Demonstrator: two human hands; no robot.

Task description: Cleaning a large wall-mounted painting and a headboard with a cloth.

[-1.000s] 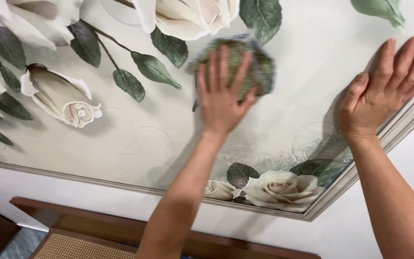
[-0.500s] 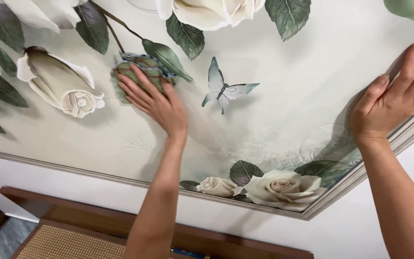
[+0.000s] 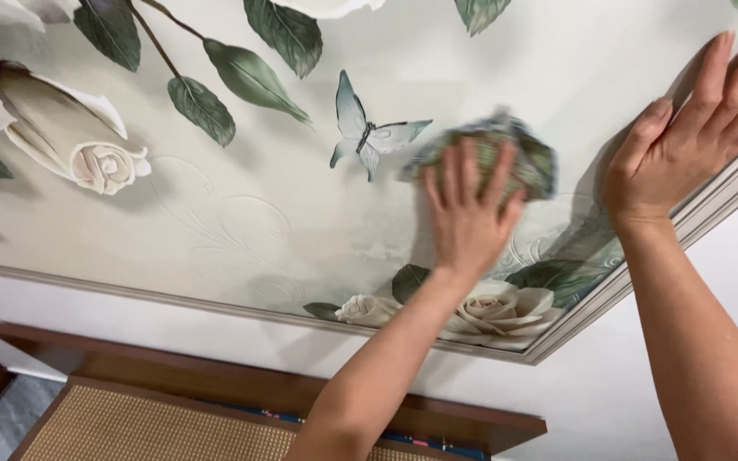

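At the far left of the frame a painted white rosebud [image 3: 61, 132] lies on the large wall picture [image 3: 241, 222], a pale grey-green panel with faint raised swirls. Above it, in the upper left, dark green leaves [image 3: 249, 77] hang on thin brown stems. Along the bottom left runs a wooden piece of furniture [image 3: 172, 376] with a brown frame and a woven cane panel [image 3: 130, 431]; a strip of grey floor shows in the lower left corner. Between the furniture and the picture is a band of plain white wall [image 3: 87, 312].

Near the upper middle sits a painted blue-grey butterfly [image 3: 369, 132]. Just right of it the left hand [image 3: 467, 218] is pressed flat, fingers spread, on a green cloth [image 3: 493, 154] held against the picture's surface; the cloth is blurred and shows above and beside the fingertips, right of centre in the frame. Below the wrist lie painted cream roses [image 3: 497, 312] with dark leaves, in the picture's lower corner.

A pale moulded frame [image 3: 608, 299] edges the picture, running along the bottom and then up to the right. In the upper right the right hand [image 3: 694, 128] rests open and flat, fingers extended, on the picture beside that frame, holding nothing. The white wall fills the lower right corner.
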